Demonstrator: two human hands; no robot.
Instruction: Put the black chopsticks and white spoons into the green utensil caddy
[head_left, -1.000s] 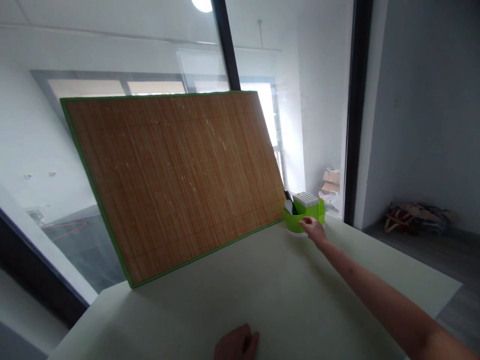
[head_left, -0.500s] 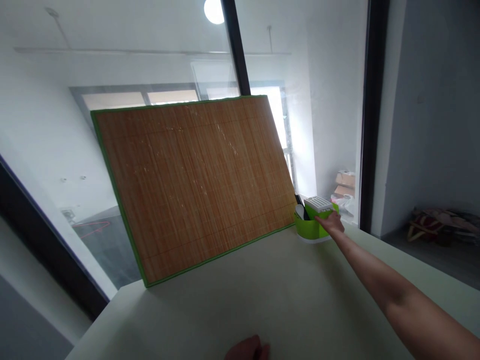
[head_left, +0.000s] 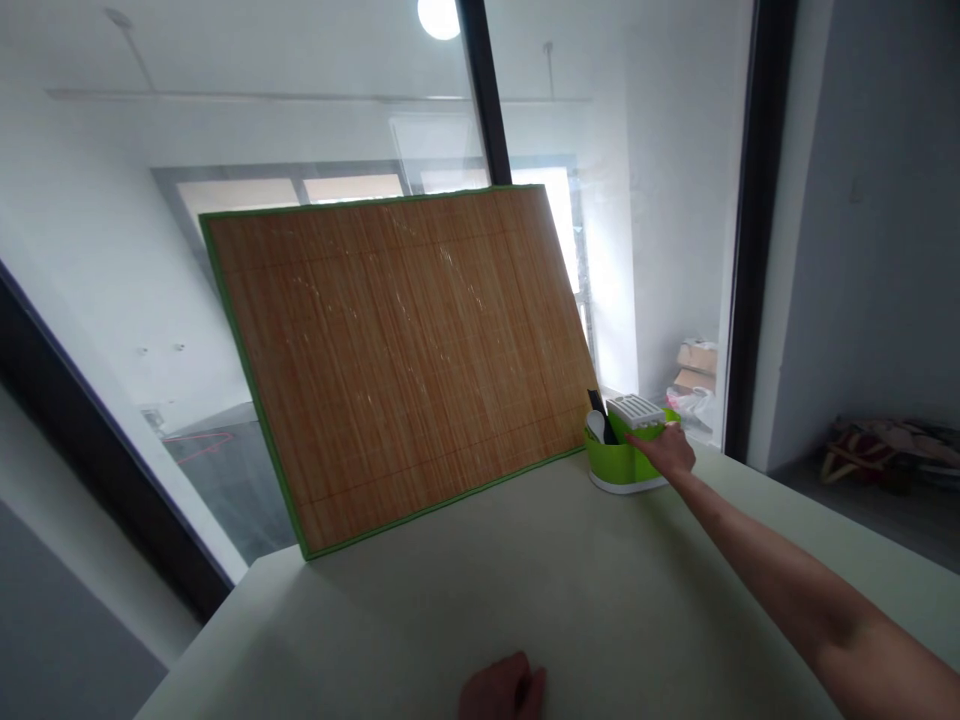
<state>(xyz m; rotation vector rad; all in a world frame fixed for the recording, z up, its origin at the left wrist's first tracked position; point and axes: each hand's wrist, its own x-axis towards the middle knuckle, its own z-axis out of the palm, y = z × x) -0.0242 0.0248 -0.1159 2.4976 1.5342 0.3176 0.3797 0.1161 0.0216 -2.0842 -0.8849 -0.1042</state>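
Observation:
My right hand (head_left: 666,449) reaches far out to the right and grips the side of a green utensil holder (head_left: 611,463) with a white base. Its fingers lie along the rim. A white slotted block (head_left: 634,409) sits in the holder's top, beside a white spoon (head_left: 595,427) and a black-handled utensil (head_left: 600,410). The holder stands at the lower right corner of a bamboo mat (head_left: 420,370) with green edging, which leans upright against the glass. My left hand (head_left: 501,688) rests near the bottom edge of the view with curled fingers, and I see nothing in it.
A pale tabletop (head_left: 450,590) spreads under both hands and ends at the glass wall. Dark window frames (head_left: 487,90) cross the glass. Behind it are cardboard boxes (head_left: 696,365). A heap of cloth (head_left: 877,450) lies on the floor at the right.
The utensil holder in my right hand has shifted slightly left and towards me, now overlapping the mat's lower right corner. The whole view has turned a little. My left hand stays curled.

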